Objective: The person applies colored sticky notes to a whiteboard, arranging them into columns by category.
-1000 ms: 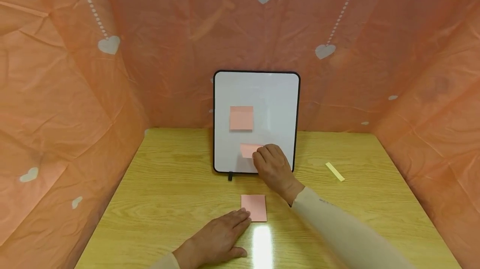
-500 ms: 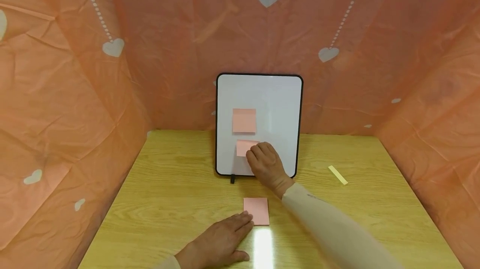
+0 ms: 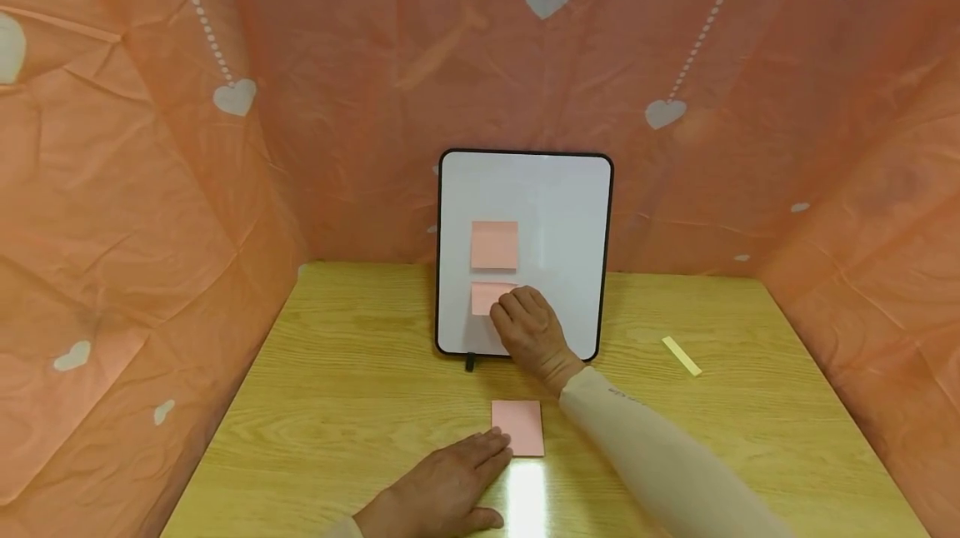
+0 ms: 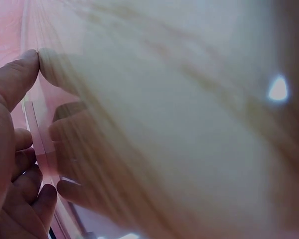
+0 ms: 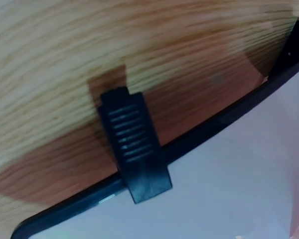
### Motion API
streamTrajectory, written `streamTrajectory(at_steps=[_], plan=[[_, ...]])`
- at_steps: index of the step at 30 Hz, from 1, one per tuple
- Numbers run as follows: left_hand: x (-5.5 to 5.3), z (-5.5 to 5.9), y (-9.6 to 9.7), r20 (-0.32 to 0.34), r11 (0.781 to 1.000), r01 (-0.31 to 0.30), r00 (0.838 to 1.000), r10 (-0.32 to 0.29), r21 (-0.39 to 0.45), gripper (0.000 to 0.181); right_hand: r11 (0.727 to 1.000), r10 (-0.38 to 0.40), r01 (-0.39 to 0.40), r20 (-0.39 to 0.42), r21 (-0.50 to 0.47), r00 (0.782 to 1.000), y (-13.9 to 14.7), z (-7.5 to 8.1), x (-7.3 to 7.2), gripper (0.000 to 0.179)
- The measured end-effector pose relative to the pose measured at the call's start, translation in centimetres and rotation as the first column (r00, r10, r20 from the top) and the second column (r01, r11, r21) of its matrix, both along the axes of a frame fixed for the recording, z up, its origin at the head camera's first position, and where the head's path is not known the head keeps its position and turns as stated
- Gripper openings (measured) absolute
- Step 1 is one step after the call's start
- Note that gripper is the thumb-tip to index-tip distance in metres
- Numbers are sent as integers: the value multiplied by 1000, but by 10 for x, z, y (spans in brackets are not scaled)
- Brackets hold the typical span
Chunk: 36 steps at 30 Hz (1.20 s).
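A whiteboard with a black frame stands upright at the back of the table. One pink sticky note is stuck on its left half. Just below that, my right hand pinches a second sticky note by its right side, up against the board, its fingers covering part of the paper. My left hand lies flat on the table, fingertips resting on the lower left corner of a pink sticky note pad. In the left wrist view, the left hand's fingers extend along the pad's edge.
A narrow yellow strip lies on the wooden table right of the board. A black foot juts from the board's lower edge; the right wrist view shows this ridged foot close up. Orange cloth with white hearts surrounds the table.
The right hand has shifted slightly left with its sticky note, which now sits straighter beneath the upper one. The left hand stays on the pad. The head view has moved slightly.
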<state>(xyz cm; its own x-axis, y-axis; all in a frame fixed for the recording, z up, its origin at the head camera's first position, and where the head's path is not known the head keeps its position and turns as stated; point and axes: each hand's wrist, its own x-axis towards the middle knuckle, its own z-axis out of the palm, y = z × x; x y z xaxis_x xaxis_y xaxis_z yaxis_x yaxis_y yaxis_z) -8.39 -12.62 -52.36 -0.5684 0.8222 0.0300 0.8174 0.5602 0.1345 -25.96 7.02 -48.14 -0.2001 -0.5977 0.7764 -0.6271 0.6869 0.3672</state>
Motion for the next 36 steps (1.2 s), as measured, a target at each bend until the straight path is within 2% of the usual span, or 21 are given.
streamTrajectory(at_steps=[13,25,30,36], plan=[[0,0,1,3,1000,4,1000,-4,4,78,1000,2,-2,24,11,1000,0,-1,-2,25],[0,-1,-1,31,1000,1,1000,-1,8,77,1000,-16,15,56,10,998,-3,-3,1,29],[0,-3,-1,49,1000,-2,999,1,20,78,1000,-14,14,44,-8,999,-4,-4,2,33],[1,-3,-1,36,1000,-10,999,9,15,77,1000,-18,18,37,-8,999,-4,-6,2,30]])
